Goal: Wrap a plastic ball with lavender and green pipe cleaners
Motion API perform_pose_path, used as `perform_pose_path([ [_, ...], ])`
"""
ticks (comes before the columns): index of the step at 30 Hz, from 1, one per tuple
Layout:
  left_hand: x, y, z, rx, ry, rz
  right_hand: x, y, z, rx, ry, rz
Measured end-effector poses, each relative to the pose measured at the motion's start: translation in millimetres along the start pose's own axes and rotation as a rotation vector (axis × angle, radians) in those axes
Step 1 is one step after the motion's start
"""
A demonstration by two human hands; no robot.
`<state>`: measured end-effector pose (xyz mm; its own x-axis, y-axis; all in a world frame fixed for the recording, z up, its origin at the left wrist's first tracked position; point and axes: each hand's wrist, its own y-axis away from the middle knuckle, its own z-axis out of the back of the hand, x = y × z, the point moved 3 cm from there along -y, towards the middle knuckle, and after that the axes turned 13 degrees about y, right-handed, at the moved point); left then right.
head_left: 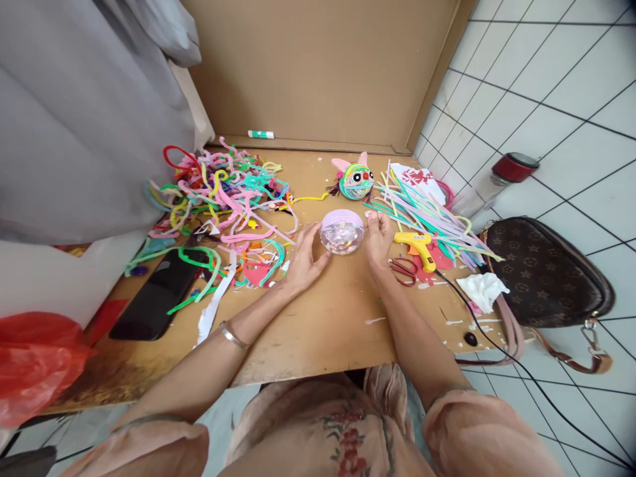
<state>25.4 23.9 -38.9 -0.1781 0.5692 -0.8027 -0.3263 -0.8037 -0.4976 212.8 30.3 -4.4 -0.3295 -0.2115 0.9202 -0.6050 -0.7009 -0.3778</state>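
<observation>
A round clear jar with a lilac lid stands on the table between my hands, with small colourful bits inside. My left hand lies at the jar's left side, fingers stretched and thumb apart, its fingertips close against it. On the other side my right hand has its fingers curled in a pinch. A small pale bit shows at those fingertips, too small to name. Behind the jar sits a ball-shaped animal figure wrapped in colourful strands, with pink ears, round eyes and a red nose.
Tangled pipe cleaners and a black phone are on the left. To the right lie straight pipe cleaners, a yellow glue gun with a trailing cord, red-handled scissors, tissue and a brown bag. A glue stick lies behind.
</observation>
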Motion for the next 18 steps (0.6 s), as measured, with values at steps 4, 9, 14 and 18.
perform_pose_path([
  [4,0.8,0.2,-0.5,0.005,0.03,0.007,-12.6,-0.1,-0.2,-0.026,0.077,-0.076],
  [9,0.8,-0.5,-0.9,-0.004,0.059,0.013,-32.2,-6.4,-1.4,-0.034,0.067,-0.104],
  [14,-0.3,-1.2,-1.8,0.003,0.056,0.007,-38.4,-8.1,-4.6,0.03,0.067,-0.136],
  [18,-2.2,-0.7,-2.7,0.022,0.057,0.032,-34.2,-4.2,-7.1,0.098,0.097,-0.14],
])
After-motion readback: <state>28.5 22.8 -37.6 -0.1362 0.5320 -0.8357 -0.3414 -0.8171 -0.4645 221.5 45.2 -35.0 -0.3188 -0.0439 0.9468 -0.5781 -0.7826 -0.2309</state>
